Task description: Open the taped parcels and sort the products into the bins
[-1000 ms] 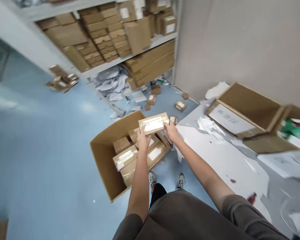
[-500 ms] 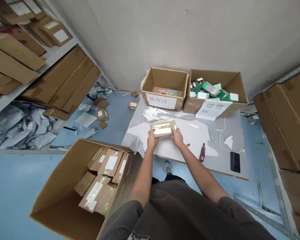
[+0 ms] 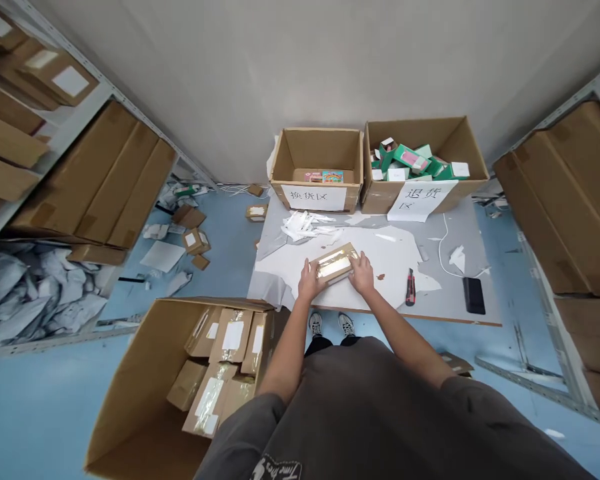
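Between both hands I hold a small taped cardboard box (image 3: 336, 263) just above the table (image 3: 295, 257), tilted with its right end farther away. My left hand (image 3: 310, 283) grips its left end, and my right hand (image 3: 361, 273) grips the right end. Shiny clear tape and a white label cover its upper face. A red and black box cutter (image 3: 411, 288) lies to the right of my right hand. Torn white paper strips (image 3: 305, 225) are heaped beyond the box.
Two open cartons stand at the table's back: a left carton (image 3: 316, 150) with a few small packs, and a right carton (image 3: 473, 157) full of green boxes. A black phone-like slab (image 3: 474, 295) lies at right. A large carton (image 3: 125, 393) of parcels sits front left; shelves flank both sides.
The box in my hands has turned, its right end swinging away from me. My view has shifted, and both shoes now show below the table edge.
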`<state>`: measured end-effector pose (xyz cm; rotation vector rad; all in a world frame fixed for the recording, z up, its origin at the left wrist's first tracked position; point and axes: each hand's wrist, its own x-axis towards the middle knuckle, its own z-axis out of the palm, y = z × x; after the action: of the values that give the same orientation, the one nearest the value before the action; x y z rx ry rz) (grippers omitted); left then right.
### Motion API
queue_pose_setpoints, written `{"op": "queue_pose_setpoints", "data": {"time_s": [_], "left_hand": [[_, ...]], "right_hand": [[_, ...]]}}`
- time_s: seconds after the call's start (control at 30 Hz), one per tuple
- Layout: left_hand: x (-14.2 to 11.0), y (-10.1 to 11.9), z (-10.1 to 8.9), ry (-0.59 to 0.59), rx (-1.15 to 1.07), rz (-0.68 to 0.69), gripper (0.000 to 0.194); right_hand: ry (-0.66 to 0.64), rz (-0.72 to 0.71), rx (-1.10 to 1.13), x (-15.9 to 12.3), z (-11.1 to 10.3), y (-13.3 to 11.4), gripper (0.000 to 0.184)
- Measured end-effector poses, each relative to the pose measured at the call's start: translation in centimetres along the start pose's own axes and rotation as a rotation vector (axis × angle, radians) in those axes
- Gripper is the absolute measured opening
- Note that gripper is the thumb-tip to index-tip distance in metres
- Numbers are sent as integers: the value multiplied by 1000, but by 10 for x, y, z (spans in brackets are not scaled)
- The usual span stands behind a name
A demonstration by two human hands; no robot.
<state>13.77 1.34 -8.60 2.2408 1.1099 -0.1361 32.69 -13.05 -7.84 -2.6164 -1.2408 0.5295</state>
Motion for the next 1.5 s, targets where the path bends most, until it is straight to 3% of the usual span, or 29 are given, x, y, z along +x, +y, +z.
{"op": "queue_pose_setpoints", "data": {"time_s": [0.1,0.2,0.27,0.37,0.47,0.63,0.8,0.97,1.07,1.3,1.4,1.5], "left_hand": [[23,-18,-20,-114,18,183,113],[37,-31,-27,-245,26,279,115],[36,-34,-21,-246,23,305,113],[17,-29,2,-146,22,259,109],[-7,-15,34,-70,-13,181,90],[-29,-1,69,-203,-41,232,83],[-26,-1,69,-201,-18,253,72],[-21,0,66,-269,-91,250,79],[-18,3,55,-210,-164,261,79],[14,31,-7,-41,-128,227,55],[37,50,-18,-58,-114,149,55],[51,60,-18,-91,-176,148,58]], "right_hand": [[-10,63,69,-25,9,-28,61],[-111,95,147,-44,27,-54,71],[-160,105,175,-52,41,-65,82],[-203,133,193,-59,61,-70,90],[-202,203,195,-66,73,-59,94],[-112,251,189,-74,70,-18,85],[-125,176,205,-74,66,8,76],[-118,180,197,-74,72,4,75],[-120,146,164,-68,57,0,69],[-3,19,112,-22,-22,-6,52],[-55,77,118,3,-35,-13,56],[-71,150,145,15,-34,-12,59]]}}
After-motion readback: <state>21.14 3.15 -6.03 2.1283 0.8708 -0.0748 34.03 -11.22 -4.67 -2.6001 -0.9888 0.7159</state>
